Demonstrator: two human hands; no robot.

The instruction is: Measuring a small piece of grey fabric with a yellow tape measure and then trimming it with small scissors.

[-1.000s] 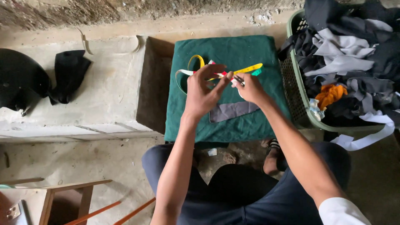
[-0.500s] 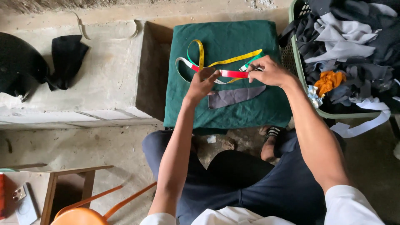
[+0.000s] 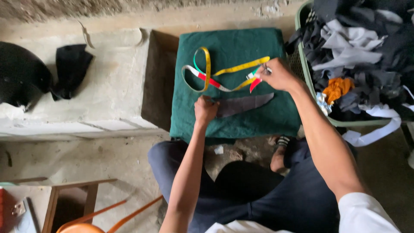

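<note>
Your left arm reaches straight forward from the lower centre, forearm bare, elbow low. Your left hand (image 3: 205,110) is curled, knuckles up, fingers folded under and pressed down. Your right arm comes in from the lower right, white sleeve at the upper arm, forearm bare and angled up and left. Your right hand (image 3: 278,74) sits farther forward than the left, wrist slightly bent, fingers pinched together at the tips. The two hands are apart, the right ahead and to the right of the left
</note>
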